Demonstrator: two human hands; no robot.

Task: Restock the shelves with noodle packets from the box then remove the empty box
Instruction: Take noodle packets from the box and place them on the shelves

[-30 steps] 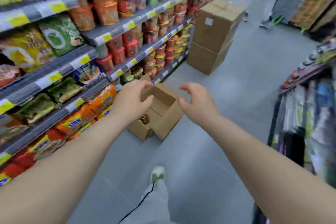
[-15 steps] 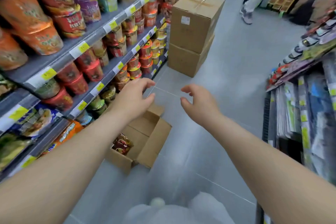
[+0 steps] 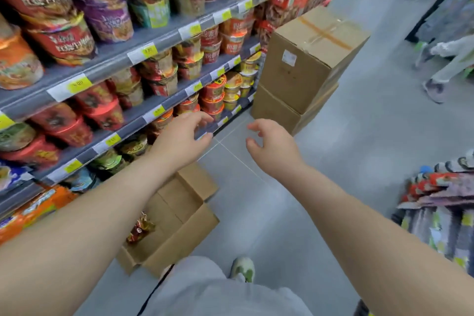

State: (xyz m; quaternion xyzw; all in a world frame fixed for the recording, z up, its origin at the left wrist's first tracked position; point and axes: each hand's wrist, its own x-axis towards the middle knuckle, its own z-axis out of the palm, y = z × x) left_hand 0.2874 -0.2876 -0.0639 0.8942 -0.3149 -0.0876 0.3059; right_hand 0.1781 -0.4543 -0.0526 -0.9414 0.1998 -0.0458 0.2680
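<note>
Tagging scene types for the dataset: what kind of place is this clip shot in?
Most likely a supermarket or grocery store aisle. Tiered shelves are packed with instant noodle cups, yellow price tags run along the shelf edges, and sealed cardboard boxes are stacked on the floor.

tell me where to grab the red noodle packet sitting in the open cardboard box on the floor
Pinch the upper edge of the red-brown plastic noodle packet, coming straight down from above. It stands roughly on end near the shelf-side wall of the open brown cardboard box, whose walls block any sideways approach. The empty left hand is on that side.
</note>
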